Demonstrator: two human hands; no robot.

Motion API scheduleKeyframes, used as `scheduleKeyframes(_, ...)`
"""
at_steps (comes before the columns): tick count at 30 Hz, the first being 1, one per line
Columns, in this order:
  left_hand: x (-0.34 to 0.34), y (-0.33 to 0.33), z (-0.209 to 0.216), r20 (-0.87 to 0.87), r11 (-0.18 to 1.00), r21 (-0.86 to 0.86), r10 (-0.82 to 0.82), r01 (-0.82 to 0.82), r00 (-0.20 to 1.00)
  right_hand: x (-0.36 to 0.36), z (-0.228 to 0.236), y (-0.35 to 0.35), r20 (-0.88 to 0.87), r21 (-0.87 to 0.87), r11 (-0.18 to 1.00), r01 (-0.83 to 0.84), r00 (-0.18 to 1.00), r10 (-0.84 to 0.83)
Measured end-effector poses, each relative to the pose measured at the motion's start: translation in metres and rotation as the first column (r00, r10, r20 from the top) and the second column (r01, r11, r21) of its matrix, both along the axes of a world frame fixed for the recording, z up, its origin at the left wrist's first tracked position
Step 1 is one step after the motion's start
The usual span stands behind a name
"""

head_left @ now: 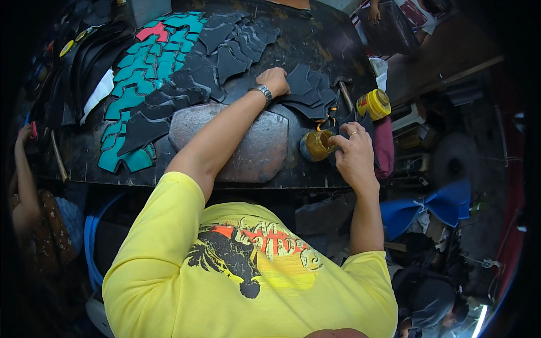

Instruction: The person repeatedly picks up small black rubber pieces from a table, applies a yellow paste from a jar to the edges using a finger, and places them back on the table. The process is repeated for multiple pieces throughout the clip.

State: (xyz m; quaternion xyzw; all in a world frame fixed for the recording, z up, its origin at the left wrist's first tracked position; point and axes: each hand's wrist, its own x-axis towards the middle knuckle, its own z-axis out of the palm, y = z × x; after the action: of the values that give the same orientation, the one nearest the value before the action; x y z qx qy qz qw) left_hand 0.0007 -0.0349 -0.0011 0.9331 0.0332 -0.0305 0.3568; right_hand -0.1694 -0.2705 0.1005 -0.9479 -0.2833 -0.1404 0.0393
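Observation:
My left hand (274, 83), a watch at its wrist, reaches across the black worktable (329, 48). Its fingers are curled down beside a stack of black shoe-upper pieces (309, 92), and what is in them is hidden. By the mouth of an open glass jar (316, 146) with amber, glue-like residue is my right hand (355, 151). Its thumb and fingers are bent toward the jar's rim; whatever they pinch is too small to make out. Scissors with orange-and-black handles (331, 117) lie just behind the jar. Beneath my left forearm is a worn grey slab (248, 147).
Overlapping teal pieces (138, 84) and further black pieces (191, 79) cover the table's left half, with one red piece (152, 32) among them. A yellow tub (374, 105) and a wooden-handled tool (345, 97) stand at the right. Another person's arm (25, 174) shows at far left.

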Motion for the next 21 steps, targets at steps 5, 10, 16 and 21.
scheduleKeyframes(5, 0.006, 0.0, -0.007, 0.033, 0.985, -0.143, 0.103, -0.098, 0.994, 0.001, 0.001, -0.001, -0.041, 0.033, 0.998, -0.052, 0.998, 0.054)
scheduleKeyframes(10, 0.005, 0.011, -0.012, 0.072, 0.872, -0.489, 0.079, -0.034, 0.994, -0.001, 0.004, 0.001, -0.041, 0.077, 0.996, -0.049, 0.998, 0.053)
scheduleKeyframes(16, -0.044, 0.048, 0.028, 0.395, 0.801, -0.573, 0.081, 0.176, 0.915, -0.016, 0.035, 0.004, -0.064, 0.424, 0.905, -0.003, 0.997, 0.034)
scheduleKeyframes(21, -0.144, 0.088, 0.062, 0.31, 0.712, -0.601, -0.21, 0.363, 0.927, -0.033, 0.028, 0.042, 0.01, 0.877, 0.472, -0.091, 0.985, 0.171)
